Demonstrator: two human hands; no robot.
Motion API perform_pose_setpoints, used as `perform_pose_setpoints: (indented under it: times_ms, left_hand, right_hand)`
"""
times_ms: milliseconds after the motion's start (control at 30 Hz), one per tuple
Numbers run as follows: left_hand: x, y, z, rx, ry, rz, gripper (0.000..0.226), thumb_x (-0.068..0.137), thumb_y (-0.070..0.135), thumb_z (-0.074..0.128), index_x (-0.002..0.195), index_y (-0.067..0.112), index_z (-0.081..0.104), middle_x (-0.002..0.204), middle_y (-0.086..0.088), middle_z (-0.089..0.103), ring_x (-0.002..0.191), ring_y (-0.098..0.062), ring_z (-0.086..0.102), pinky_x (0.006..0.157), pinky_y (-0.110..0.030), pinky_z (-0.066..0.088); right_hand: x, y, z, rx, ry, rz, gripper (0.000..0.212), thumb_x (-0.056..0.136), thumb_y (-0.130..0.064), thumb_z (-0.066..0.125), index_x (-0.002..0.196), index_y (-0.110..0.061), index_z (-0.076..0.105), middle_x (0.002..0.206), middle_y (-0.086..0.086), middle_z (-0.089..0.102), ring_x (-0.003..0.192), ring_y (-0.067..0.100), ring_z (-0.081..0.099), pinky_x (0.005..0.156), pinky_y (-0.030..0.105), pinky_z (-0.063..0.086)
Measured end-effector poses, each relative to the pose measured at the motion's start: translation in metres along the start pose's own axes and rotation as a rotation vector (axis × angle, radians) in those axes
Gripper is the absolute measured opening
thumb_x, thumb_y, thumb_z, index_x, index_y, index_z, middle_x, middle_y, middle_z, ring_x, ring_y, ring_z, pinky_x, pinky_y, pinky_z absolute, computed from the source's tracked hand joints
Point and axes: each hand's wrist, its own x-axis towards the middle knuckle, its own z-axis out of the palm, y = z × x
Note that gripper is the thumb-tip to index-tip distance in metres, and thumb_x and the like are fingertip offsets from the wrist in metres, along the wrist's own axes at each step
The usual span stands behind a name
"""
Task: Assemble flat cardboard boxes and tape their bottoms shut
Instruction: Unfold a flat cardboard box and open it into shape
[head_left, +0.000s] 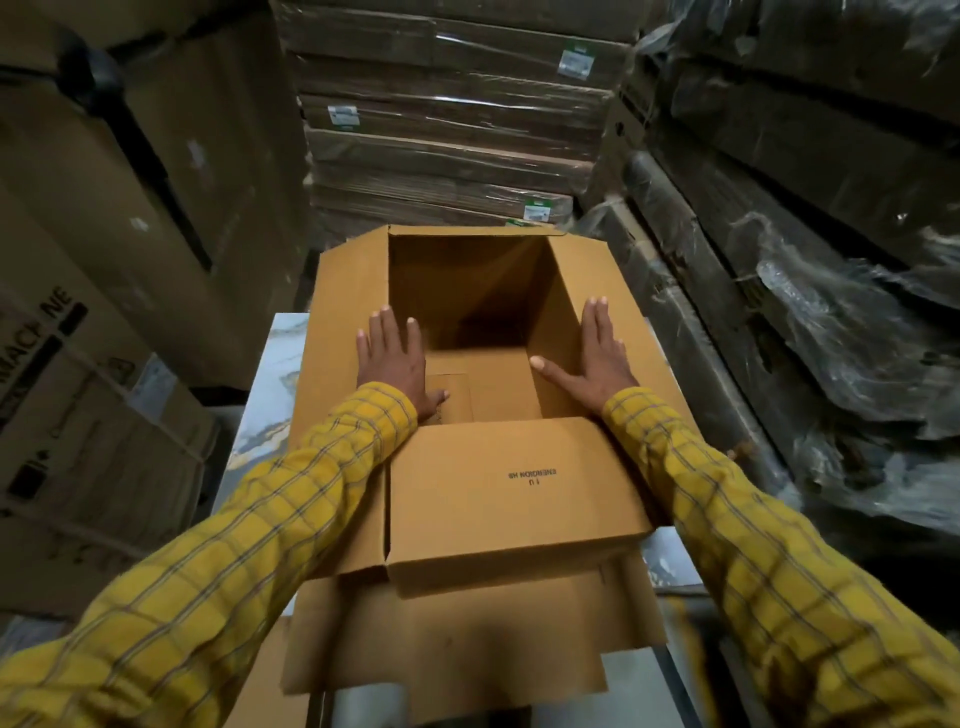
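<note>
A brown cardboard box (509, 488) stands opened up in front of me, its mouth facing up and its inside dark and hollow. The near flap, printed with small black text, folds out toward me. My left hand (395, 358) presses flat on the left side flap, fingers straight, thumb reaching down into the box. My right hand (592, 358) lies flat against the right side wall and flap, fingers spread. Both sleeves are yellow plaid. More flat cardboard (447, 634) lies under the box. No tape is in view.
The box rests on a marbled white table (260, 415). Wrapped bundles of flat cardboard (447, 135) are stacked high behind it. Large printed cartons (104, 312) stand at the left, and dark plastic-wrapped stacks (805, 260) crowd the right side.
</note>
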Motion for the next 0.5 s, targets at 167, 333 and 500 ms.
perform_pose_setpoints:
  times_ms: [167,333,500]
  left_hand:
    - [0.003,-0.003,0.002,0.002,-0.009,-0.008,0.11,0.084,0.077,0.044,0.158,0.008,0.001,0.161,-0.026,-0.018,0.15,-0.041,-0.013,0.123,-0.055,0.001]
    - [0.001,-0.006,0.0,-0.048,-0.01,-0.032,0.114,0.084,0.073,0.05,0.157,0.005,-0.004,0.163,-0.021,-0.018,0.152,-0.035,-0.014,0.124,-0.05,0.003]
    - [0.001,-0.007,-0.002,-0.269,0.044,-0.057,0.116,0.087,0.057,0.061,0.155,0.001,-0.015,0.165,-0.016,-0.014,0.153,-0.03,-0.009,0.125,-0.046,0.002]
  right_hand:
    - [0.075,-0.022,-0.018,0.143,0.097,0.01,0.135,0.06,-0.097,0.051,0.152,-0.038,-0.028,0.164,-0.002,-0.03,0.155,0.033,0.006,0.109,0.075,0.015]
    - [0.132,-0.026,-0.027,0.152,0.137,-0.065,0.122,0.064,-0.093,0.054,0.154,-0.048,-0.016,0.166,0.0,-0.022,0.152,0.04,0.017,0.111,0.071,0.028]
    - [0.134,-0.01,-0.008,-0.008,0.043,-0.084,0.108,0.061,-0.101,0.036,0.152,-0.043,0.032,0.167,0.002,0.013,0.15,0.038,0.023,0.116,0.064,0.026]
